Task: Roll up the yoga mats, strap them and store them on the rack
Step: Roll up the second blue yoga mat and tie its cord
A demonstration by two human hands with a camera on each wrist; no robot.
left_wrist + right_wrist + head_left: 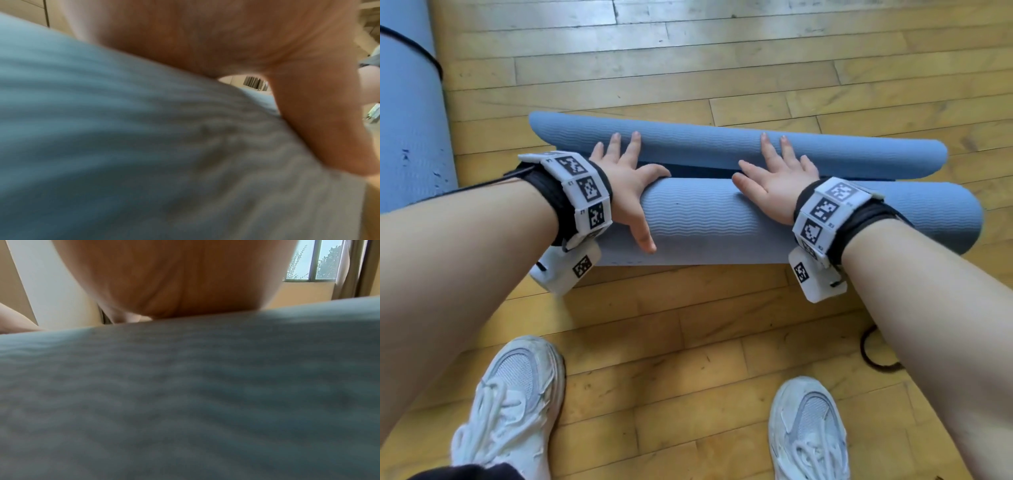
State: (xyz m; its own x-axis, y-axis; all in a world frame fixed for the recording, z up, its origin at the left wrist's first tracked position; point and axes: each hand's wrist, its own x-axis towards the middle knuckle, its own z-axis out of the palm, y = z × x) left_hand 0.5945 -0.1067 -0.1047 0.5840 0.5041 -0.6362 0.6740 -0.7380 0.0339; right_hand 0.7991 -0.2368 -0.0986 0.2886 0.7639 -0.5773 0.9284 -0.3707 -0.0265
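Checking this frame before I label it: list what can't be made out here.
- Head view: the rack is out of frame; the second mat is cut by the left edge; the dark loop on the floor is partly behind the right forearm.
- Left wrist view: blurred; the left hand and mat fill it, fingertips unseen.
- Right wrist view: blurred; the right hand shows palm only.

Bare floor (722,44) beyond; rolled mat (407,102) left.
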